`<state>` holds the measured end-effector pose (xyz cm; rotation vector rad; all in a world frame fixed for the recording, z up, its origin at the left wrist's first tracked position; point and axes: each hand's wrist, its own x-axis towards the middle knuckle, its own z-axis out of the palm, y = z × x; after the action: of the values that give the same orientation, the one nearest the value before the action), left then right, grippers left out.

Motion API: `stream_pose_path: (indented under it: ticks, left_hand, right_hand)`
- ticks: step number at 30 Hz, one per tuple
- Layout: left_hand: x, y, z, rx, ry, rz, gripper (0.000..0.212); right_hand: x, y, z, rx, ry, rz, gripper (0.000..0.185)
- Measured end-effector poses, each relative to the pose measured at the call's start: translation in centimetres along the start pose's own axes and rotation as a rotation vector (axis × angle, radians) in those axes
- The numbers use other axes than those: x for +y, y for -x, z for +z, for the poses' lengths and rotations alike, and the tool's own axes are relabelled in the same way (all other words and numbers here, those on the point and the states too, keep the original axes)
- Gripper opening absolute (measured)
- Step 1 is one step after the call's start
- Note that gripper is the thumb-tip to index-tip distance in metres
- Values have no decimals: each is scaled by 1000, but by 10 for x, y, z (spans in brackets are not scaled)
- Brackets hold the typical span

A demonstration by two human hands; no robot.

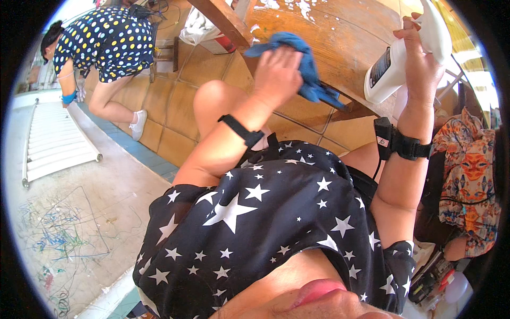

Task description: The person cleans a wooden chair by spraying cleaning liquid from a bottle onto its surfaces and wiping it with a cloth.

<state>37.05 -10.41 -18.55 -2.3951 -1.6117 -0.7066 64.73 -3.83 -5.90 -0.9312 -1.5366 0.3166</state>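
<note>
My left hand (pixel 279 71), with a black strap on its wrist, presses a blue cloth (pixel 308 67) against the near edge of a wooden tabletop (pixel 342 36). A corner of the cloth hangs over that edge. In my right hand (pixel 424 67) is a white spray bottle (pixel 384 75) with a dark label, gripped at its neck below the white spray head (pixel 434 34). The bottle tilts over the right side of the tabletop. White foam (pixel 305 8) lies in patches across the far part of the wood.
To the left, another person (pixel 107 44) in a polka-dot outfit bends over a white slatted panel (pixel 59 135). A white bag (pixel 199 28) stands on the tiled floor (pixel 175 107) beyond the table leg. Patterned orange fabric (pixel 466 171) and assorted items (pixel 434 283) are at right.
</note>
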Motion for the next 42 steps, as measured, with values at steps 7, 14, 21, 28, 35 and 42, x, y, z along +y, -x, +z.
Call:
stream_pose_path:
  ticks: [7, 14, 21, 28, 35, 42]
  left_hand:
    - [-70, 36, -31, 213, 24, 79, 30]
    - [-33, 15, -21, 223, -10, 15, 26]
    - [52, -4, 2, 181, 431, 388, 27]
    - [-35, -17, 18, 149, 141, -112, 21]
    - [-8, -34, 27, 151, 189, 32, 19]
    - [-71, 24, -7, 388, 455, -154, 24]
  right_hand:
    - [-13, 0, 4, 35, -67, 91, 13]
    - [-39, 8, 33, 32, -305, 105, 27]
    - [-36, 7, 31, 30, -279, 124, 28]
    - [-27, 4, 23, -34, -253, 30, 28]
    - [-21, 12, 28, 36, -267, 116, 34]
    - [1, 9, 12, -17, -59, 92, 28]
